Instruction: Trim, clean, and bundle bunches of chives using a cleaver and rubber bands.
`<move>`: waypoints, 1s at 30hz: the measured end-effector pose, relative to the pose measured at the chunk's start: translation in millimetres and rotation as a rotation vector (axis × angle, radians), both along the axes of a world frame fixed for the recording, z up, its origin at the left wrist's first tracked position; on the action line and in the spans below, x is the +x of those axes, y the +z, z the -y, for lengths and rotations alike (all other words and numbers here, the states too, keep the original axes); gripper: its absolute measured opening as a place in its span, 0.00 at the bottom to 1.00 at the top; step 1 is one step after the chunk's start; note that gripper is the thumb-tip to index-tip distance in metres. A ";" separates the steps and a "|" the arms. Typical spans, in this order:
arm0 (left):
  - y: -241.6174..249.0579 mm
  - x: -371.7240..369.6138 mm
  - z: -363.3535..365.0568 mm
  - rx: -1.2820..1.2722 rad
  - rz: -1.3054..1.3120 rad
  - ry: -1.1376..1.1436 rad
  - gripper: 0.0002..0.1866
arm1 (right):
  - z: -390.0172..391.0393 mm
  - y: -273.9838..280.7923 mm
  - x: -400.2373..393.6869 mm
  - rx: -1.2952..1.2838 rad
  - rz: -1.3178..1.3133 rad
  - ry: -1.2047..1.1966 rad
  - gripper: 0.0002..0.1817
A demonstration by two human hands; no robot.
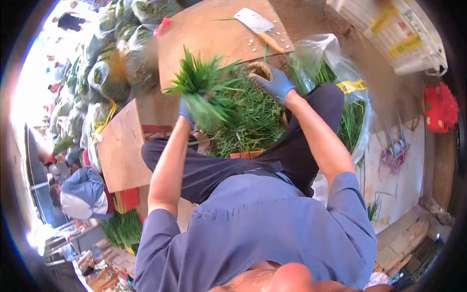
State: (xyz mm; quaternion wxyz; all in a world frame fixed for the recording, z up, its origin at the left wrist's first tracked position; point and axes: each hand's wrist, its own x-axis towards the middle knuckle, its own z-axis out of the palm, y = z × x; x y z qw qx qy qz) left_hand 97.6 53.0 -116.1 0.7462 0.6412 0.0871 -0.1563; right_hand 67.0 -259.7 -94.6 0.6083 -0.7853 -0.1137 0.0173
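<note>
My left hand (187, 111), in a blue glove, is closed round a bunch of chives (199, 78), whose long thin green leaves fan out and are partly blurred. Across from it, my right hand (273, 83) wears a blue glove with a brownish palm. Its fingers are loosely curved with a gap to the thumb, and nothing shows in them. Between and below both hands, a heap of loose chives (248, 117) lies in front of my crossed legs. A cleaver (254, 20) with a wooden handle rests on the wooden board (204, 36) beyond my hands.
Small white bits lie around the cleaver handle. To the right stands a clear plastic bag (357, 114) of chives. Another wooden board (121, 146) leans at left, near several filled bags (104, 80). A person (85, 192) sits farther left. A white sack (394, 34) is at upper right.
</note>
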 end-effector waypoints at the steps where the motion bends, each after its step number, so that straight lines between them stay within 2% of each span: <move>1: 14.8 10.8 -7.9 0.267 0.320 -0.154 0.19 | -4.1 29.5 2.0 -0.051 0.112 0.010 0.34; 2: 112.8 -3.2 20.3 0.630 0.331 -0.222 0.17 | -11.0 55.8 5.3 -0.096 0.211 0.012 0.39; 3: 156.8 -16.5 30.6 0.579 0.265 0.001 0.16 | -32.6 80.5 4.2 -0.073 0.327 0.065 0.47; 4: 187.3 -15.6 33.7 0.354 0.328 -0.026 0.17 | -54.2 106.6 10.0 -0.059 0.453 0.108 0.56; 5: 203.8 -5.0 17.0 0.360 0.415 -0.081 0.14 | -76.3 138.4 14.8 -0.048 0.486 0.208 0.60; 6: 235.7 -6.6 24.5 0.235 0.474 -0.067 0.10 | -93.3 161.0 17.6 -0.036 0.519 0.310 0.65; 7: 260.6 -3.0 19.7 0.201 0.592 -0.171 0.10 | -100.8 168.8 20.8 0.072 0.473 0.360 0.66; 8: 283.3 0.8 11.6 0.073 0.440 -0.194 0.13 | -107.3 174.9 22.7 0.180 0.424 0.415 0.67; 9: 296.8 6.7 2.7 -0.060 0.570 -0.047 0.12 | -112.7 180.4 24.5 0.284 0.373 0.475 0.68; 10: 314.3 12.1 -2.4 -0.135 0.572 -0.041 0.12 | -109.9 165.0 24.4 0.158 0.435 0.361 0.69; 11: 335.8 15.0 -3.2 -0.213 0.577 -0.030 0.12 | -101.1 159.0 20.2 0.086 0.439 0.359 0.70; 13: 352.3 20.2 -7.6 -0.223 0.661 -0.006 0.11 | -85.0 141.3 -3.2 -0.038 0.429 0.353 0.71; 15: 366.1 30.8 -12.0 -0.176 0.721 0.050 0.10 | -79.2 101.5 -12.5 -0.151 0.284 0.378 0.73; 17: 382.7 42.3 -24.7 -0.081 0.760 0.145 0.09 | -88.5 47.2 -19.9 -0.034 0.267 0.373 0.66; 18: 391.1 38.9 -28.3 -0.353 0.665 -0.086 0.09 | -83.5 57.8 -31.3 -0.102 0.078 0.381 0.57; 19: 394.8 39.7 -36.3 -0.299 0.687 -0.027 0.09 | -77.5 69.7 -42.6 -0.173 -0.110 0.391 0.49; 21: 404.7 48.4 -54.7 -0.192 0.739 0.092 0.08 | -78.0 14.8 -50.7 -0.185 0.036 0.262 0.32; 24: 394.6 67.9 -80.8 -0.049 0.819 0.164 0.07 | -71.1 -14.8 -55.3 -0.396 -0.084 0.182 0.25; 27: 396.9 81.0 -103.3 0.032 0.855 0.232 0.10 | -60.2 -55.5 -61.4 -0.850 -0.193 0.379 0.29; 30: 413.6 88.9 -132.9 0.046 0.911 0.257 0.13 | -53.1 -52.8 -85.6 -0.927 -0.135 0.473 0.43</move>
